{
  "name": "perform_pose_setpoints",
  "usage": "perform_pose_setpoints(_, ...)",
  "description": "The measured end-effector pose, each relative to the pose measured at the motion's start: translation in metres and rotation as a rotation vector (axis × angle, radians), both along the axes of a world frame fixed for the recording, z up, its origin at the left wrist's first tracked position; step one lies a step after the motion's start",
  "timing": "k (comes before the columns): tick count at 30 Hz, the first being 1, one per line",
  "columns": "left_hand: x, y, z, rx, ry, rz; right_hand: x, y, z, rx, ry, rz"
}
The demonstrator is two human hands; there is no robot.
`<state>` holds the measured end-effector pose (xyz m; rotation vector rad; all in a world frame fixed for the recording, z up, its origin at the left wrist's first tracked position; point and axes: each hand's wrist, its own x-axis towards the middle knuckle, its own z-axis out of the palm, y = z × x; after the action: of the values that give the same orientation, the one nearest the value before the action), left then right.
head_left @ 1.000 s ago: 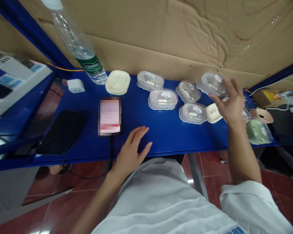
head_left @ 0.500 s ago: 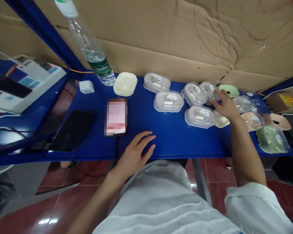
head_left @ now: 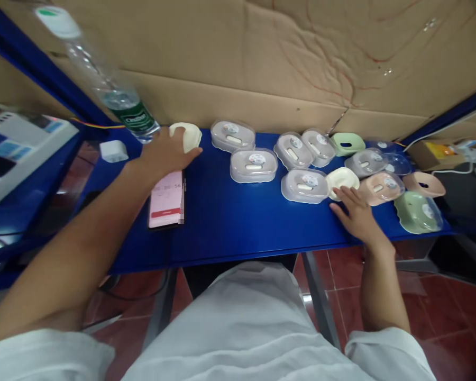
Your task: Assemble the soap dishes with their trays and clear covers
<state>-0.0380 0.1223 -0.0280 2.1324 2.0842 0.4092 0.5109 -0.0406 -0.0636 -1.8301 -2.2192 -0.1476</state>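
Observation:
My left hand is at the back left, its thumb stretched apart from the fingers around the near side of a cream square plastic dish. The hand hides part of the dish, and I cannot tell how firmly it touches. At the right, my right hand lies with fingers extended over the near rim of another cream dish. Just left of that dish sits a greyish oval plastic box under a clear lid with a round sticker. A peach box with a clear lid stands on its right.
Several similar lidded boxes stand along the back of the blue table. A water bottle, white charger and phone are at the left. Green and peach shells lie right. Cardboard walls the back.
My left hand has moved from the front of the table up and left to the cream dish. My right hand has drawn back from a grey box to the right cream dish. The view has shifted right.

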Motion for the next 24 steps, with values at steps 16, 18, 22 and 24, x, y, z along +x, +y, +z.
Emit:
perform_pose_setpoints(16, 0.022, -0.041, 0.03, 0.085, 0.021, -0.073, -0.095, -0.117, 0.01, 0.115, 0.123, 0.187)
perform_pose_setpoints(18, 0.035, -0.077, 0.032, 0.175, 0.009, -0.184, -0.126, -0.116, 0.012, 0.077, 0.181, 0.259)
perform_pose_setpoints(22, 0.071, -0.163, 0.016, 0.242, -0.049, -0.415, -0.166, -0.102, 0.012, 0.056, 0.258, 0.433)
perform_pose_setpoints(24, 0.084, -0.196, 0.004, 0.253, -0.061, -0.439, -0.161, -0.088, 0.016, 0.111, 0.274, 0.486)
